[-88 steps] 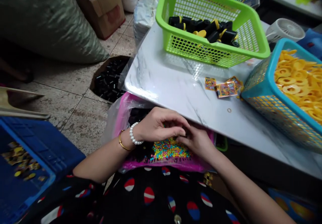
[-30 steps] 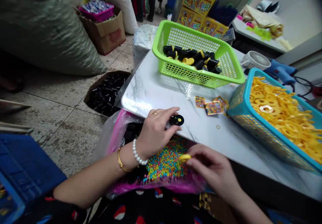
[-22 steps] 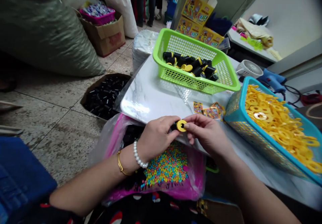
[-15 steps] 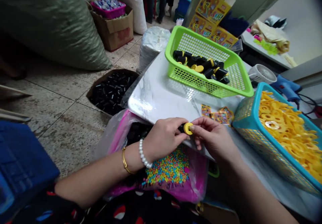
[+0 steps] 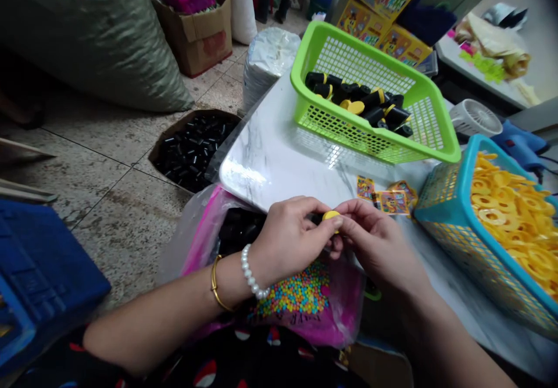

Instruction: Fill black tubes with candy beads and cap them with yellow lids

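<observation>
My left hand (image 5: 290, 238) is closed around a small black tube, mostly hidden in its fingers. My right hand (image 5: 375, 243) pinches a yellow ring cap (image 5: 331, 216) against the tube's end. Both hands meet at the near edge of the white marble table (image 5: 279, 155). Below them sits a pink tray (image 5: 325, 312) lined with plastic, holding many coloured candy beads (image 5: 296, 292) and black tubes (image 5: 238, 231).
A green basket (image 5: 436, 138) with capped black tubes stands at the back. A blue basket (image 5: 453, 248) of yellow rings is on the right, stickers (image 5: 386, 199) beside it. A box of black tubes (image 5: 192, 147), a grey sack (image 5: 87, 39) and a blue crate (image 5: 39, 272) stand on the floor.
My left hand lifted a black tube from over the candy tray up to the table edge. My right hand brought a yellow ring up and pressed it onto the tube's end.
</observation>
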`<state>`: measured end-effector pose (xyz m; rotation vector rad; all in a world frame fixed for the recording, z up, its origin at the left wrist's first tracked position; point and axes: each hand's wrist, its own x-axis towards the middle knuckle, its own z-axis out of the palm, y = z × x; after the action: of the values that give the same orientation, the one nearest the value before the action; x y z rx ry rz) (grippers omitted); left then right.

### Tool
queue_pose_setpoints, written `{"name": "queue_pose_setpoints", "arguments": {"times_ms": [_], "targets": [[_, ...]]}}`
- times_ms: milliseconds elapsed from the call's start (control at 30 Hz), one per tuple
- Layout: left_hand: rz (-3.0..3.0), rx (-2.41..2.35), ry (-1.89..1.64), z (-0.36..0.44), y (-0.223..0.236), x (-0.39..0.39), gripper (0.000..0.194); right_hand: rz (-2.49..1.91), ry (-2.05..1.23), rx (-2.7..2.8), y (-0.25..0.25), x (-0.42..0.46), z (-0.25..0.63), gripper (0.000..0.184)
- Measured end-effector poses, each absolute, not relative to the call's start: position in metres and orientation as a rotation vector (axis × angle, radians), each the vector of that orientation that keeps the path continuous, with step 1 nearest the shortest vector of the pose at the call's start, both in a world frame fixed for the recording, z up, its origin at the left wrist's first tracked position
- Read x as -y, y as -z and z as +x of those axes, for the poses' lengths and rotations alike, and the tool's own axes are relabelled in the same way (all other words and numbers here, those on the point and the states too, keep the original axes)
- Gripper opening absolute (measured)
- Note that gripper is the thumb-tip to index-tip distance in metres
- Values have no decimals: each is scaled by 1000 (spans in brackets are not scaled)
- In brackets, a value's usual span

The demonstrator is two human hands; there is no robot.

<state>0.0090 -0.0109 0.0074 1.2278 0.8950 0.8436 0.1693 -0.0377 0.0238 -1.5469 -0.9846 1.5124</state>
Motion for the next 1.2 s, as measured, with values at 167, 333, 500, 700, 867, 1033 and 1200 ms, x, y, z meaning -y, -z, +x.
{"name": "queue_pose_setpoints", "arguments": {"times_ms": [167, 333, 500, 700, 867, 1033, 1200], "targets": [[1168, -870, -835, 12, -5, 11, 19, -1395, -1570, 932, -15, 37, 167, 25], [1658, -868, -1058, 4, 7, 15, 31, -1347, -1583, 880, -13, 41, 169, 29], [1864, -880, -1090, 4, 10, 15, 25, -1252, -1637, 756, -15, 47, 188, 32], [1920, -819, -1074, 6, 10, 13, 18, -1289, -1811, 1076, -23, 22, 191, 31], [1890, -851, -1079, 10, 14, 11, 18, -1423, -1898, 1143, -26, -1, 184, 37], [1918, -920, -992, 7, 12, 14, 21, -1543, -1600, 1370, -32, 17, 173, 37], [1983, -924, -1031, 2, 11, 10, 28, -1719, -724, 2031, -52, 24, 160, 29]]}}
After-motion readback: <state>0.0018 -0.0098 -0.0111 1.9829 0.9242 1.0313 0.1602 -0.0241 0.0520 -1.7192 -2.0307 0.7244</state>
